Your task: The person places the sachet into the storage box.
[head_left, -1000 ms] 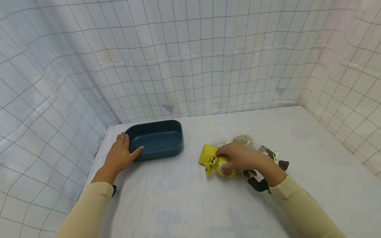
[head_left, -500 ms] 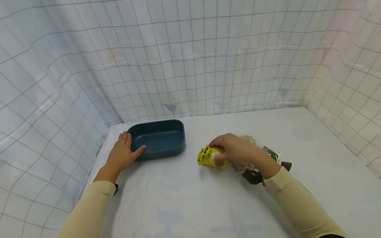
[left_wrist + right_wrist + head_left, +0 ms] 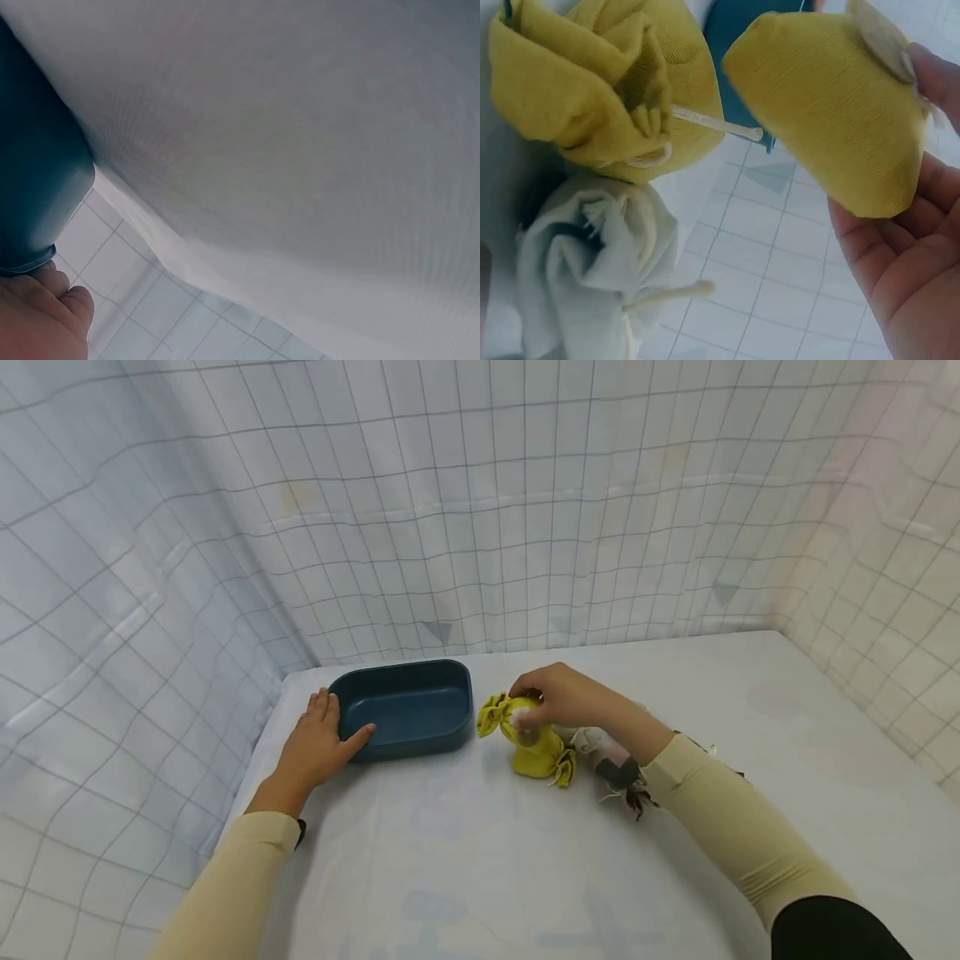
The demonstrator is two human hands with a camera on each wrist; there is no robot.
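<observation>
My right hand point(image 3: 570, 697) pinches a small yellow drawstring pouch point(image 3: 491, 714) with a white flower on it, raised just right of a dark teal rectangular container point(image 3: 405, 746). In the right wrist view the held pouch point(image 3: 825, 112) sits between thumb and fingers. A second yellow pouch point(image 3: 534, 762) lies below that hand, beside a pale grey pouch point(image 3: 592, 262). At the container's left end rests my left hand point(image 3: 318, 743), fingers straight along the outside and thumb over the front rim. The container's inside shows nothing in it.
More small cloth pouches point(image 3: 618, 772), pink and dark, lie right of the yellow one, partly hidden under the right forearm. A white cloth covers the table point(image 3: 450, 860). Grid-patterned curtains point(image 3: 525, 527) hang around the back and sides.
My right hand has lifted one yellow pouch and carried it left and back towards the container; the other yellow pouch now shows beneath it. The left hand keeps its place on the container.
</observation>
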